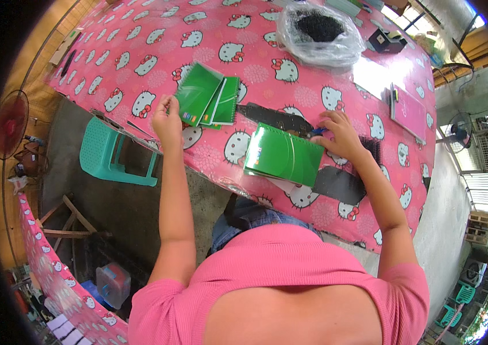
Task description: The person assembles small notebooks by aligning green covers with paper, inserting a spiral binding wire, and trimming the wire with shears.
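On the pink table lies a stack of green spiral notebooks (284, 152), in front of me. Several more green notebooks (199, 95) lie fanned out beyond it to the left. My left hand (167, 118) is closed at the left edge of the fanned notebooks; whatever its fingers hold is hidden. My right hand (340, 137) is at the near stack's right end, its thumb by the spiral binding. Its fingers curl around a small blue thing (315, 132), mostly covered. A flat black strip (275, 118) runs behind the stack, and a dark flat sheet (340, 185) lies at its right.
A clear plastic bag (319, 34) with black coils stands at the far side. A pink notebook (408, 114) and a black box (386, 41) lie to the right. Black bristly pieces (372, 150) sit beside my right wrist. A teal stool (109, 150) stands left of the table.
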Action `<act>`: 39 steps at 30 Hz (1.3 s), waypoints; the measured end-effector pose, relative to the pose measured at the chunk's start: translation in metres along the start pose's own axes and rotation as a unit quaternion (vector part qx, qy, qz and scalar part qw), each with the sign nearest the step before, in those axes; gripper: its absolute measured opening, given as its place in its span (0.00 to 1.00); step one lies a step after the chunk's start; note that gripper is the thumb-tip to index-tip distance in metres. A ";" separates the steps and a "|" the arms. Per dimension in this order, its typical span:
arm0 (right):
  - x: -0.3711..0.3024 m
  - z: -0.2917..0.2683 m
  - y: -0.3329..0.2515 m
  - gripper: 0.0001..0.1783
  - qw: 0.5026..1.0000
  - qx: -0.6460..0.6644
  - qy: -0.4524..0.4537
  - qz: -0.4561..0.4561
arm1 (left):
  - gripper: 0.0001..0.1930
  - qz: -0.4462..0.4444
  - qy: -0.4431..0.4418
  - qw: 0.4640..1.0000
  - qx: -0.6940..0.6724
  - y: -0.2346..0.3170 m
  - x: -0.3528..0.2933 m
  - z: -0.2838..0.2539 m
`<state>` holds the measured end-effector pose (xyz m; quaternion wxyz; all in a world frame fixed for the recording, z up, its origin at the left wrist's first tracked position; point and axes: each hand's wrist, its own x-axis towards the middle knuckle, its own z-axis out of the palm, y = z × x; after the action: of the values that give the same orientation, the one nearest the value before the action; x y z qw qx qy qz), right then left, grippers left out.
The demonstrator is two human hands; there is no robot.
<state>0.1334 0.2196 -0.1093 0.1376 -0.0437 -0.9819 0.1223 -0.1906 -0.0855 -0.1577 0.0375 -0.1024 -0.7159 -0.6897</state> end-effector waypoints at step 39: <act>-0.094 -0.060 -0.045 0.19 0.851 0.030 0.148 0.504 | 0.07 0.241 -0.488 0.826 0.144 0.184 -0.130 0.115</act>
<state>0.2384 0.1788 -0.0661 0.2016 -0.5458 -0.7893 0.1961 -0.0171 0.0213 -0.0084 -0.1376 -0.5887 -0.6842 -0.4079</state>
